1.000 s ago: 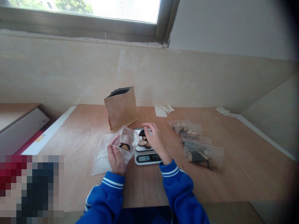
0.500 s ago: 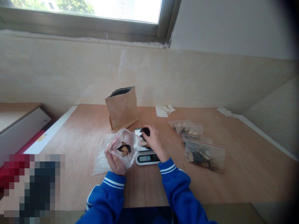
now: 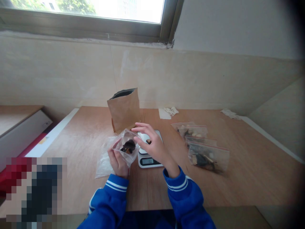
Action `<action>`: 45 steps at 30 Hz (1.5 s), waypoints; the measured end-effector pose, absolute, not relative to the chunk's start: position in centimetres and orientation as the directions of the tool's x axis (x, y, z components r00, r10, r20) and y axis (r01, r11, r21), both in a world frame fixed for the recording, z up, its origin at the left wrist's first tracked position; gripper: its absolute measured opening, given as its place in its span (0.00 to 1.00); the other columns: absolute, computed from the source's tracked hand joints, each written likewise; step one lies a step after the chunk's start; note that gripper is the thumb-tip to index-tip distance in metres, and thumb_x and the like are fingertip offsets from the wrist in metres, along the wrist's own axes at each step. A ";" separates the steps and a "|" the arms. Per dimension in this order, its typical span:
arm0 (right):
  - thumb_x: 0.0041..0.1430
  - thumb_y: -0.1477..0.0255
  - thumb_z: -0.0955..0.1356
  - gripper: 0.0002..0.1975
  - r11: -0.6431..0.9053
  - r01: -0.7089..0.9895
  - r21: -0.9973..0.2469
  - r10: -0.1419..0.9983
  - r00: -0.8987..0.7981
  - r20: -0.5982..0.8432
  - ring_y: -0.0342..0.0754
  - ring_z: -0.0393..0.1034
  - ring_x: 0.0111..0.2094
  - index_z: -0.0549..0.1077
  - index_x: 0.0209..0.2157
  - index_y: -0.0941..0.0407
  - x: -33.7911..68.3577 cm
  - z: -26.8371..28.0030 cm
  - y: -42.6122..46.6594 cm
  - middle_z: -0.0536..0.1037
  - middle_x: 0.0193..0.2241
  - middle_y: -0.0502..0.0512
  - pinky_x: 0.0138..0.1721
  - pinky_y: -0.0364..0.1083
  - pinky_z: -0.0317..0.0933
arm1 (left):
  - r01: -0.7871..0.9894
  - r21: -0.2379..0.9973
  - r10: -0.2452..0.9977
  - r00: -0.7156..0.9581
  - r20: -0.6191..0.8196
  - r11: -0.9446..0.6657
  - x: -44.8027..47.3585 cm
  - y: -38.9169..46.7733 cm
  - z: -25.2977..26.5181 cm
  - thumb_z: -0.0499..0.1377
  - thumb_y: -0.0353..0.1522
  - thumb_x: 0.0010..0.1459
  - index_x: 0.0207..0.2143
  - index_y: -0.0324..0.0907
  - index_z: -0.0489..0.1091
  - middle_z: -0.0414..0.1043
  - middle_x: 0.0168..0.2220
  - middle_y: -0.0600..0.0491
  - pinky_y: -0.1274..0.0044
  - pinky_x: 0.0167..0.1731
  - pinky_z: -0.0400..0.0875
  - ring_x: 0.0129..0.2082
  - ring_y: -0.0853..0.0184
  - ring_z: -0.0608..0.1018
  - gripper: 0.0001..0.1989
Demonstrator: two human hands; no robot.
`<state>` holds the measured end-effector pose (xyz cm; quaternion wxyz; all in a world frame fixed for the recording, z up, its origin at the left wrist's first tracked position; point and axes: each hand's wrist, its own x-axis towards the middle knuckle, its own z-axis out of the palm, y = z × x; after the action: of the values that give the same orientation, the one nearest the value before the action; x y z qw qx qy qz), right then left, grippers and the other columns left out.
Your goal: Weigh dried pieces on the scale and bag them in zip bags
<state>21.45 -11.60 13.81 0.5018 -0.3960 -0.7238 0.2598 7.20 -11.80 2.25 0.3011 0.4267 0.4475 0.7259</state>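
Observation:
My left hand (image 3: pixel 118 163) is closed around a clear zip bag (image 3: pixel 128 158) with its mouth open toward me. Dark, dried-looking pieces (image 3: pixel 129 146) with some tan parts lie inside it. Just right of the bag's mouth, my right hand (image 3: pixel 152 142) hovers over the scale with fingers spread and nothing in them. The white kitchen scale (image 3: pixel 156 162) has a lit display whose digits are too small to read surely. A small brown-and-dark piece (image 3: pixel 148 141) shows on its plate, partly hidden by my right hand.
Behind the bag stands an open brown kraft pouch (image 3: pixel 125 111). Flat clear bags (image 3: pixel 103 165) lie left of my left hand. Filled zip bags (image 3: pixel 208 159) lie to the right, with crumpled tissue (image 3: pixel 171 111) near the wall. A pixelated area covers the lower left.
The dark piece my right hand held over the scale has gone into the zip bag. My right hand has let go, and its fingers have spread near the bag's mouth.

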 end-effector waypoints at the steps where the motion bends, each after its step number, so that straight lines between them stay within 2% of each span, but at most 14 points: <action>1: 0.63 0.69 0.64 0.11 0.537 0.323 -0.780 0.842 -0.148 0.518 0.49 0.64 0.56 0.73 0.47 0.50 21.9 13.3 -11.3 0.70 0.52 0.56 0.57 0.52 0.60 | -0.046 0.911 0.812 -0.473 0.342 -0.411 7.2 -11.7 2.3 0.48 0.45 0.64 0.52 0.44 0.64 0.70 0.51 0.44 0.58 0.51 0.70 0.51 0.55 0.74 0.21; 3: 0.65 0.69 0.62 0.11 0.498 0.373 -0.783 0.855 -0.063 0.514 0.49 0.65 0.55 0.73 0.46 0.51 22.9 11.8 -10.8 0.71 0.50 0.57 0.55 0.52 0.62 | -0.025 0.922 0.802 -0.502 0.323 -0.386 7.1 -11.6 2.3 0.49 0.45 0.64 0.49 0.43 0.66 0.71 0.50 0.45 0.61 0.52 0.69 0.50 0.58 0.74 0.19; 6: 0.65 0.69 0.62 0.12 0.413 0.512 -0.753 0.880 -0.011 0.475 0.51 0.65 0.54 0.72 0.46 0.54 24.3 8.6 -10.2 0.70 0.48 0.60 0.56 0.55 0.60 | -0.001 0.931 0.802 -0.510 0.313 -0.364 7.0 -11.4 2.4 0.48 0.44 0.65 0.48 0.42 0.66 0.72 0.48 0.47 0.65 0.51 0.69 0.49 0.61 0.75 0.19; 11: 0.56 0.65 0.70 0.23 0.292 0.745 -0.600 0.937 -0.096 0.336 0.59 0.62 0.55 0.68 0.53 0.55 24.7 4.2 -10.3 0.67 0.53 0.64 0.56 0.60 0.58 | 0.027 0.926 0.794 -0.505 0.339 -0.378 7.0 -11.5 2.6 0.47 0.44 0.65 0.48 0.42 0.66 0.72 0.47 0.47 0.68 0.51 0.68 0.48 0.63 0.75 0.18; 13: 0.57 0.67 0.70 0.21 0.285 0.804 -0.521 0.936 -0.116 0.332 0.60 0.64 0.53 0.70 0.52 0.56 24.4 3.6 -10.3 0.68 0.51 0.65 0.54 0.60 0.59 | 0.050 0.927 0.790 -0.507 0.344 -0.372 7.0 -11.5 2.6 0.48 0.44 0.65 0.48 0.42 0.67 0.73 0.46 0.48 0.69 0.50 0.68 0.47 0.63 0.75 0.18; 17: 0.61 0.69 0.66 0.13 0.321 0.825 -0.465 0.921 -0.157 0.357 0.58 0.65 0.48 0.73 0.47 0.55 24.2 3.8 -9.8 0.71 0.46 0.62 0.50 0.57 0.61 | 0.053 0.935 0.796 -0.509 0.328 -0.351 7.1 -11.5 2.7 0.47 0.44 0.65 0.47 0.43 0.67 0.73 0.45 0.49 0.70 0.49 0.69 0.46 0.64 0.75 0.19; 23: 0.63 0.70 0.64 0.12 0.331 0.808 -0.487 0.913 -0.143 0.383 0.57 0.65 0.46 0.72 0.47 0.54 24.5 3.7 -9.0 0.71 0.44 0.60 0.49 0.57 0.62 | 0.077 0.932 0.790 -0.509 0.342 -0.353 7.1 -11.4 2.9 0.47 0.44 0.65 0.47 0.41 0.67 0.72 0.45 0.48 0.72 0.47 0.69 0.46 0.65 0.75 0.19; 27: 0.65 0.73 0.60 0.14 0.349 0.708 -0.614 0.895 -0.058 0.442 0.54 0.66 0.47 0.71 0.49 0.55 24.4 3.8 -8.3 0.69 0.44 0.61 0.50 0.55 0.62 | 0.057 0.938 0.794 -0.516 0.321 -0.342 7.1 -11.4 2.8 0.47 0.44 0.66 0.47 0.42 0.66 0.72 0.45 0.49 0.73 0.47 0.69 0.45 0.65 0.75 0.19; 32: 0.64 0.69 0.61 0.11 0.396 0.508 -0.765 0.833 0.152 0.532 0.51 0.67 0.48 0.70 0.45 0.54 24.0 5.4 -7.4 0.71 0.43 0.58 0.52 0.52 0.61 | 0.055 0.936 0.800 -0.503 0.327 -0.348 7.1 -11.5 2.5 0.48 0.44 0.65 0.48 0.42 0.67 0.72 0.47 0.48 0.68 0.52 0.66 0.48 0.63 0.74 0.19; 36: 0.64 0.63 0.63 0.13 0.394 0.294 -0.871 0.823 0.308 0.477 0.49 0.69 0.43 0.68 0.46 0.55 22.5 7.6 -7.9 0.73 0.42 0.57 0.46 0.49 0.65 | 0.024 0.934 0.805 -0.500 0.320 -0.356 7.2 -11.5 2.6 0.49 0.45 0.64 0.47 0.43 0.67 0.72 0.47 0.48 0.66 0.53 0.66 0.49 0.61 0.74 0.18; 41: 0.64 0.61 0.64 0.14 0.410 0.073 -0.909 0.895 0.161 0.416 0.47 0.72 0.41 0.67 0.48 0.53 19.2 10.3 -9.9 0.74 0.44 0.56 0.41 0.45 0.68 | -0.017 0.928 0.827 -0.461 0.323 -0.372 7.3 -11.6 2.4 0.49 0.44 0.64 0.47 0.43 0.67 0.72 0.48 0.46 0.63 0.54 0.67 0.50 0.60 0.74 0.18; 45: 0.65 0.64 0.63 0.13 0.415 0.089 -0.906 0.910 -0.049 0.412 0.46 0.72 0.46 0.67 0.48 0.52 17.8 11.4 -11.3 0.75 0.45 0.55 0.46 0.44 0.67 | -0.049 0.936 0.850 -0.437 0.293 -0.347 7.3 -11.7 2.0 0.48 0.44 0.64 0.48 0.43 0.65 0.71 0.49 0.45 0.64 0.49 0.70 0.48 0.60 0.75 0.18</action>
<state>17.83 -11.32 11.43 0.5622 -0.3994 -0.6255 0.3650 7.28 -11.66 2.00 0.3197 0.4234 0.4734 0.7031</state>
